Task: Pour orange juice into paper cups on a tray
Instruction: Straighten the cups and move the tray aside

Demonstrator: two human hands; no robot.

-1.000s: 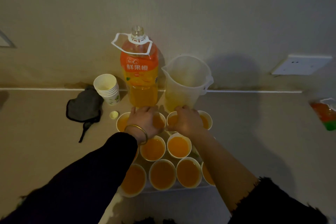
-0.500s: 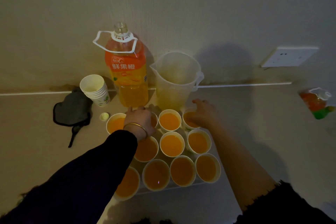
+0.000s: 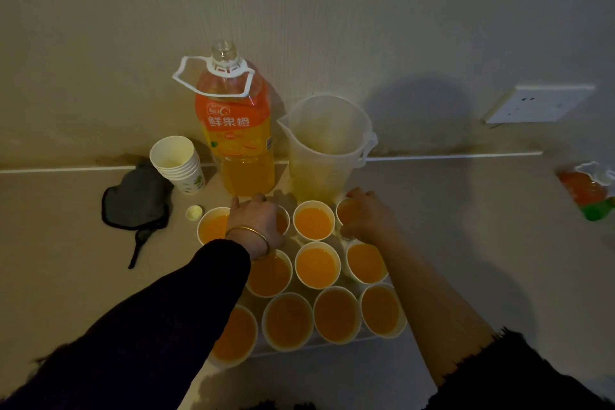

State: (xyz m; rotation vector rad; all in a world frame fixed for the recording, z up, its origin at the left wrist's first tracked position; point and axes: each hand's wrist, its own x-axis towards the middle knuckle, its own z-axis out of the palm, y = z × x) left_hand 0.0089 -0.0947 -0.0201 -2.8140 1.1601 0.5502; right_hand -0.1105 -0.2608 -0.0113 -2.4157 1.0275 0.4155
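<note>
Several paper cups filled with orange juice (image 3: 317,265) stand close together on a pale tray (image 3: 319,347) in front of me. My left hand (image 3: 256,221), with a bangle at the wrist, is curled over a filled cup (image 3: 282,220) in the back row and hides most of it. My right hand (image 3: 367,216) grips the back right cup (image 3: 344,211) around its rim. Behind the cups stand an uncapped orange juice bottle (image 3: 239,140) with a white carry handle and a translucent plastic jug (image 3: 324,150).
A stack of empty paper cups (image 3: 178,163) stands left of the bottle, with a small yellow cap (image 3: 194,212) and a dark cloth pouch (image 3: 136,200) beside it. A wall rises right behind. Far right lies an orange and green packet (image 3: 589,191); a wall socket (image 3: 539,103) sits above.
My right hand moved from the middle back cups to the back right cup and closed around it. The left hand stayed on its back-row cup. The camera shifted slightly.
</note>
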